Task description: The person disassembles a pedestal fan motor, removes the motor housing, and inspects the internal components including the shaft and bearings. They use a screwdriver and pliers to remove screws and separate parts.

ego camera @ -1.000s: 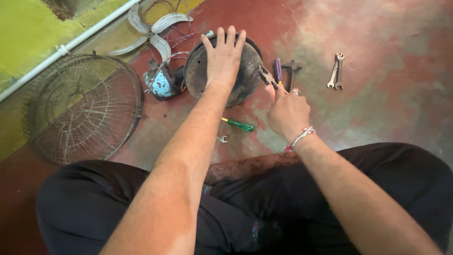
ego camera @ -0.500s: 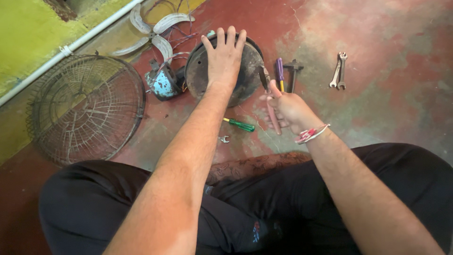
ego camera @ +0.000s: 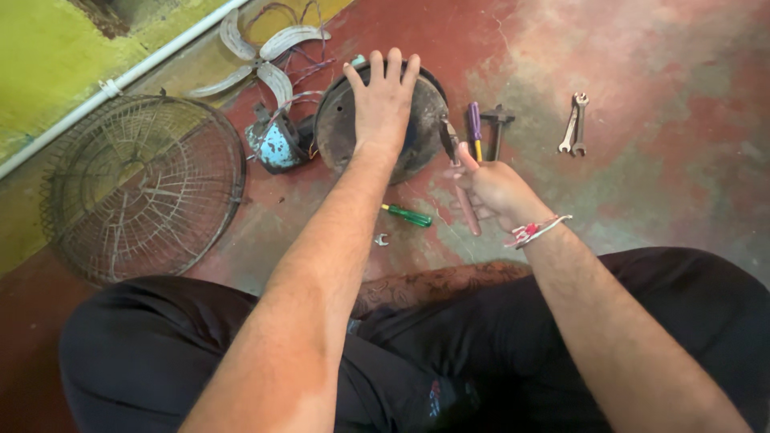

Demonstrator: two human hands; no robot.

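Note:
My left hand [ego camera: 383, 100] lies flat, fingers spread, on a round dark fan base [ego camera: 337, 128] on the red floor. My right hand [ego camera: 493, 188] grips pliers with pink handles [ego camera: 464, 204], whose dark jaws [ego camera: 447, 135] point at the base's right edge. A blue fan motor [ego camera: 273, 144] with loose wires lies just left of the base.
A wire fan guard [ego camera: 140, 188] lies at the left, grey fan blades [ego camera: 261, 56] beyond it near a white pipe [ego camera: 152, 60]. A green screwdriver [ego camera: 407, 215], a small metal part [ego camera: 382, 239], a purple screwdriver [ego camera: 475, 128], a dark tool [ego camera: 498, 128] and two spanners [ego camera: 574, 124] lie around.
My right hand has turned and dropped slightly, bringing the pliers' jaws against the base's right edge. My left hand has stayed pressed on the base.

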